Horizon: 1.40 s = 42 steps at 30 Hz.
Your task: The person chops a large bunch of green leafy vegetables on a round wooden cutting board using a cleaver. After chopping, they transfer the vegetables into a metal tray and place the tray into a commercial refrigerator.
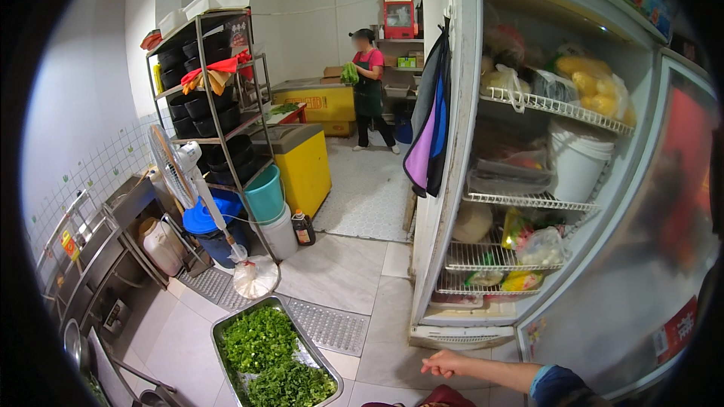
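A rectangular metal tray (pixel 332 363) sits low in the view, left of the middle. It holds chopped scallions (pixel 260 339) in its upper part and chopped leafy greens (pixel 291 387) in its lower part, with bare metal between. My right hand (pixel 444 363) reaches in from the right, its fingers loosely curled and nothing visible in them. It is apart from the tray, near the foot of an upright refrigerator (pixel 452 334). My left hand is out of view. How the tray is supported cannot be told.
The refrigerator's glass door (pixel 616 271) stands open at right. A pedestal fan (pixel 212 203), buckets (pixel 263 195) and a metal rack (pixel 218 138) stand at left. Metal drain grates (pixel 328 325) cross the floor. Another person (pixel 370 85) holds leafy greens by yellow chest freezers (pixel 302 164).
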{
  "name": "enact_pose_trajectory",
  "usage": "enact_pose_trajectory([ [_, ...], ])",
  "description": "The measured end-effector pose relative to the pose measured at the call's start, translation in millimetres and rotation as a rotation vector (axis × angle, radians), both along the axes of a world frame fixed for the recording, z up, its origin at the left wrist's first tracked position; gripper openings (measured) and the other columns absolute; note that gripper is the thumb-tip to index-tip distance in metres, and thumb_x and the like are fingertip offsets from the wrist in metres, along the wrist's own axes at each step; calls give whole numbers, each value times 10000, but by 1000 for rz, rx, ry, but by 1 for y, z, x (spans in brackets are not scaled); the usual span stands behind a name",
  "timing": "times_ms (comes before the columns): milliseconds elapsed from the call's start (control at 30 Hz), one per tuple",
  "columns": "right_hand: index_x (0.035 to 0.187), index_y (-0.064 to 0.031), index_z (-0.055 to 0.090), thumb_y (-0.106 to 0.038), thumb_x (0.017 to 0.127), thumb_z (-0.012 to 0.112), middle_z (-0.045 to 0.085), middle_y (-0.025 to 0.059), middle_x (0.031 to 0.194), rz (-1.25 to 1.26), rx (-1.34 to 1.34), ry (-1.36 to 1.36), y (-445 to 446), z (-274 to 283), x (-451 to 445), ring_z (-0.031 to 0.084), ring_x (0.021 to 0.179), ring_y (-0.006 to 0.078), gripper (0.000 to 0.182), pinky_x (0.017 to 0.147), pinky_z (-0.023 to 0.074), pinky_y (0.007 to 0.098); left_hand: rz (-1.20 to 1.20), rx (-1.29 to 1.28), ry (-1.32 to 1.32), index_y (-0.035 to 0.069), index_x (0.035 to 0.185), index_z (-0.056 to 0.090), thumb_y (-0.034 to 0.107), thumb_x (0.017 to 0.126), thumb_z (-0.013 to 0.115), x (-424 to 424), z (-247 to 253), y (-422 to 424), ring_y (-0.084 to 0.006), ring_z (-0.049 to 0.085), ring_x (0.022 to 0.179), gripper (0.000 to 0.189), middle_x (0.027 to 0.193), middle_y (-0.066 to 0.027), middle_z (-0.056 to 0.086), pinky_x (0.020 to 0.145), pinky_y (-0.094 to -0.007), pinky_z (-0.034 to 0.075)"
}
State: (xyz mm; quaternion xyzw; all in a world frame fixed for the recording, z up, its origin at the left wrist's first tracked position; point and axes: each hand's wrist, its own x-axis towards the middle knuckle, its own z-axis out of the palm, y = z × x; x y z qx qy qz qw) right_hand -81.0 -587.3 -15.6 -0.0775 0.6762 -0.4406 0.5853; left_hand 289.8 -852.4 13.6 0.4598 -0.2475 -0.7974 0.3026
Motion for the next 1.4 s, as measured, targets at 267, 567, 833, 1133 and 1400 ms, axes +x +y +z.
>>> enact_pose_trajectory([
  [267, 1068, -26, 625, -593, 918, 489, 511, 30, 644, -106, -14, -144, 9, -5, 38, 261, 426, 58, 602, 378, 228, 226, -18, 5, 54, 132, 868, 420, 412, 952, 475, -2, -8, -6, -118, 380, 449, 298, 570, -1, 400, 372, -244, 255],
  [567, 1032, -43, 634, -386, 955, 539, 572, 39, 663, -232, 22, -76, 27, -23, 46, 371, 442, 51, 364, 371, 267, 206, 52, 93, -122, 102, 1066, 425, 462, 905, 533, 0, -1, -9, -131, 380, 461, 409, 625, -23, 440, 374, -229, 268],
  [833, 1024, -37, 639, -251, 911, 604, 611, 74, 746, -362, -1, -120, 49, -39, 63, 411, 450, 81, 245, 382, 334, 236, 42, -39, -126, 43, 1045, 433, 409, 911, 510, -10, 16, -12, -122, 346, 457, 398, 631, 7, 385, 386, -225, 252],
  [1133, 917, -52, 643, -243, 873, 618, 639, 51, 727, -509, 32, -18, 87, -62, 90, 456, 458, 80, 198, 394, 357, 240, 18, -22, -31, 83, 912, 370, 387, 943, 516, -9, 27, -14, -106, 300, 437, 339, 554, 20, 325, 365, -233, 225],
  [1400, 958, -65, 664, -260, 892, 611, 651, 38, 765, -465, 142, 43, 109, -73, 115, 494, 538, 64, 213, 471, 383, 198, 85, -51, -165, 74, 1052, 439, 392, 906, 584, -26, 50, -6, -103, 318, 415, 379, 531, 26, 324, 354, -223, 251],
])
